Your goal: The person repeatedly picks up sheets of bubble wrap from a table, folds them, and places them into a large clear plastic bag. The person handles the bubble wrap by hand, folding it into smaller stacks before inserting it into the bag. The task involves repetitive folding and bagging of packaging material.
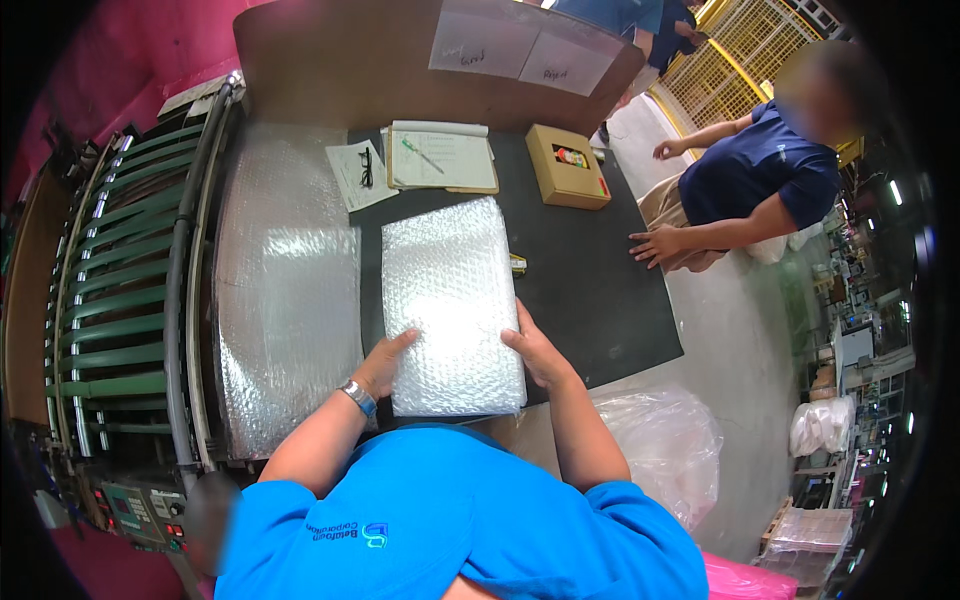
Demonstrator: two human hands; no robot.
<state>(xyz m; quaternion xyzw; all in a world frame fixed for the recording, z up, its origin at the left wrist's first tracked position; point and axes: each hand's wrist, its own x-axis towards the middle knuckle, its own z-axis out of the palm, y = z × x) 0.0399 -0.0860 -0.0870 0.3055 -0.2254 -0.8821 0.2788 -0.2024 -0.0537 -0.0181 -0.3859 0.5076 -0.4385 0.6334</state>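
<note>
A thick, silvery-clear bundle of bubble wrap (450,290) is held in front of me, over the near part of a black-topped table (610,290). My left hand (385,364) grips its left edge, thumb on top. On the opposite edge, my right hand (536,350) holds it the same way, its fingers partly hidden. Whether the bundle is loose sheets or pouches I cannot tell. More bubble wrap (290,310) lies flat to the left, with a smaller stack on a longer layer. A small yellow and black item (518,264) peeks out beside the bundle's right edge.
Behind the bundle are a clipboard with papers and a pen (440,160), glasses (366,168) on a sheet, and a brown carton (566,168). A green roller conveyor (125,290) runs along the left. At right, a co-worker (760,180) rests a hand on the table edge. Clear plastic (660,450) sits lower right.
</note>
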